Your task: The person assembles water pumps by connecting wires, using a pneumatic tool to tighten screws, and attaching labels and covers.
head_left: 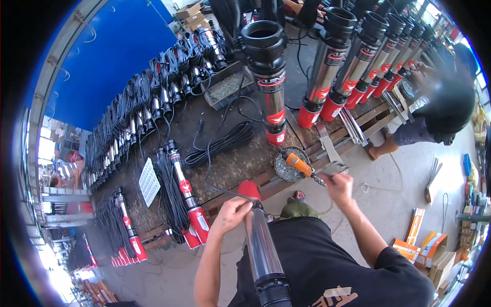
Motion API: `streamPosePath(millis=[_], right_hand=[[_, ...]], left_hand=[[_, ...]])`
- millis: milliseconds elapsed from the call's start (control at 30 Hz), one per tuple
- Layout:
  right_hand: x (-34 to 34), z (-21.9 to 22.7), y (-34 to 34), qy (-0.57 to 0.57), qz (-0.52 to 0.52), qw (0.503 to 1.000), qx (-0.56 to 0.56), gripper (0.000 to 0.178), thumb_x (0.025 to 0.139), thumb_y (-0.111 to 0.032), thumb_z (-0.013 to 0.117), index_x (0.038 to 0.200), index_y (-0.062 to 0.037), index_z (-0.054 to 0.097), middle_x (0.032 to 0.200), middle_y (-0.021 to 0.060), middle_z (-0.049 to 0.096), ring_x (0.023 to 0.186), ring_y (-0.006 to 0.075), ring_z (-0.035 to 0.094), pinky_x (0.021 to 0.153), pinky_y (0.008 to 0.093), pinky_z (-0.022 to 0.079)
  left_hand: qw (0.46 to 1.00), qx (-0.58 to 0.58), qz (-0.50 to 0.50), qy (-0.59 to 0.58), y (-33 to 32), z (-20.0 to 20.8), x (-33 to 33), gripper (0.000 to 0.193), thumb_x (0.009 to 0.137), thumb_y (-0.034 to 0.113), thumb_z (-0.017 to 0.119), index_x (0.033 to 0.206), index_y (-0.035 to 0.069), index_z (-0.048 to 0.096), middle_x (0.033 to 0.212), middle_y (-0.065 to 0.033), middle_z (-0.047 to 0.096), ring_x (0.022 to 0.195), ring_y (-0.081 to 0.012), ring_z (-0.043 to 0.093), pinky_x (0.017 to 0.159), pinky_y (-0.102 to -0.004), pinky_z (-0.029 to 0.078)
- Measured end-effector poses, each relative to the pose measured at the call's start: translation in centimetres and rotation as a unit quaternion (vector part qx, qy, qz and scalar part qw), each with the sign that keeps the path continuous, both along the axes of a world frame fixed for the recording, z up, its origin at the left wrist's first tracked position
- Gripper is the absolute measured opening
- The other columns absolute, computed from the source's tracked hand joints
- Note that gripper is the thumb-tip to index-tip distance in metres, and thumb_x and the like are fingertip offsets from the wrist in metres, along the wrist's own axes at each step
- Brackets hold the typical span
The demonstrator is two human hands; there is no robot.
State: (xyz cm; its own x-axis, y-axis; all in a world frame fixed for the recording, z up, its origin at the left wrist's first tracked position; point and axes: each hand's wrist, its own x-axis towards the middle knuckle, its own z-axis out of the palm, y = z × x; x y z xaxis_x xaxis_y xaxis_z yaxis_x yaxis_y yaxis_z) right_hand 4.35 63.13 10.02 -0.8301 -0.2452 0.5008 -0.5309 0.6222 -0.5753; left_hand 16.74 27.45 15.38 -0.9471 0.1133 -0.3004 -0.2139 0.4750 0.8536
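Note:
A silver submersible pump (262, 245) slants across my body, its black end at the bottom of the view and a red part (249, 189) at its far end. My left hand (231, 216) grips it near that far end, where a black cable meets it. Out to the right, my right hand (339, 187) is raised with its fingers closed on a small, blurred greyish metal piece (335, 168). Just left of that hand, an orange power screwdriver (299, 163) rests on a round bowl (276, 169) of small metal fasteners.
On the workbench (225, 174), an upright pump (271, 92) and a row of others stand to the right. A coiled cable (225, 143), a label sheet (149, 182) and a parts tray (227, 92) lie left. Another person (445, 102) works at far right.

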Motion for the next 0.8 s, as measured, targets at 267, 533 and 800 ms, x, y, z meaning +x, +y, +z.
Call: streamPosePath(millis=[267, 533, 800], right_hand=[[0.6, 1.3, -11.7, -0.138, 0.114, 0.971, -0.155, 0.013, 0.086, -0.010, 0.075, 0.097, -0.0039, 0.073, 0.089, 0.0132, 0.069, 0.072, 0.0317, 0.067, 0.063, 0.0384, 0.053], [0.6, 1.3, -14.1, -0.147, 0.119, 0.961, -0.202, 0.014, 0.087, -0.012, 0.071, 0.098, -0.0061, 0.076, 0.083, 0.0140, 0.069, 0.068, 0.0310, 0.068, 0.061, 0.0368, 0.054], [1.6, 0.0, -15.8, -0.225, 0.132, 0.945, -0.198, 0.017, 0.087, -0.009, 0.073, 0.100, 0.0020, 0.075, 0.089, 0.0170, 0.075, 0.071, 0.0247, 0.074, 0.063, 0.0317, 0.056]], left_hand=[[0.996, -0.064, 0.005, -0.059, 1.6, -0.1, -2.5, 0.035, 0.098, 0.029, 0.062, 0.087, -0.002, 0.074, 0.071, -0.0156, 0.070, 0.067, -0.0235, 0.068, 0.066, -0.0354, 0.050], [0.968, 0.089, 0.199, -0.126, 2.5, 0.9, -2.2, 0.014, 0.085, 0.015, 0.074, 0.079, 0.002, 0.073, 0.060, 0.0035, 0.057, 0.053, -0.0059, 0.048, 0.048, -0.0255, 0.032], [0.976, 0.070, 0.103, -0.176, 1.3, 1.8, -3.0, 0.028, 0.090, 0.028, 0.074, 0.101, 0.003, 0.077, 0.078, 0.0002, 0.068, 0.060, -0.0090, 0.054, 0.054, -0.0274, 0.041]])
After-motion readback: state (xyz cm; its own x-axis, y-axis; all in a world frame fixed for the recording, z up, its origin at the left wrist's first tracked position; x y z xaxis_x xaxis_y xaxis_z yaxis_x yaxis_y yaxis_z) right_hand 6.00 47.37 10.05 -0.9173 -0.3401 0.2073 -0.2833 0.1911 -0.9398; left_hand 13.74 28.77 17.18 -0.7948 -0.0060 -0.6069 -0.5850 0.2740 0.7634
